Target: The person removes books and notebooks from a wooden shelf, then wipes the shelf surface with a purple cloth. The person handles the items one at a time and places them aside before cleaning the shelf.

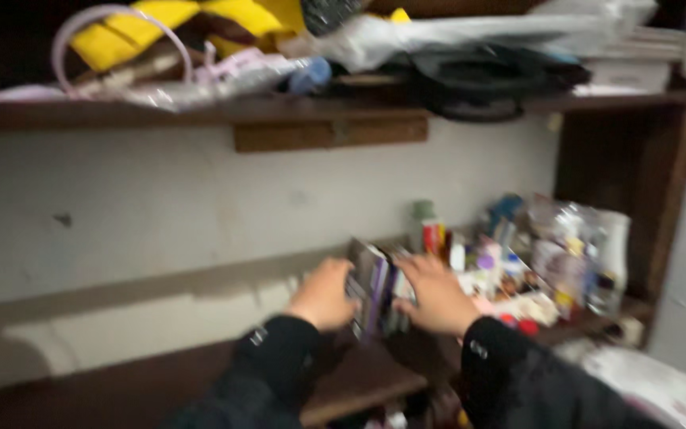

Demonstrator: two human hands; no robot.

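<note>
The picture is blurred by motion. My left hand (325, 295) and my right hand (437, 294), both in black sleeves, press from either side on a small row of upright thin boxes or books (375, 287), purple and grey, standing on a dark wooden shelf (359, 381). The left hand is against the row's left end. The right hand lies flat over its right end with fingers spread. Whether either hand truly grips the row I cannot make out.
Right of the hands stands a crowd of small bottles, tubes and jars (541, 262), some in clear wrap. An upper wooden shelf (279, 111) carries yellow cloth, a pink hoop, plastic bags and a black item. A pale wall lies behind, a dark wooden side panel (676, 199) at right.
</note>
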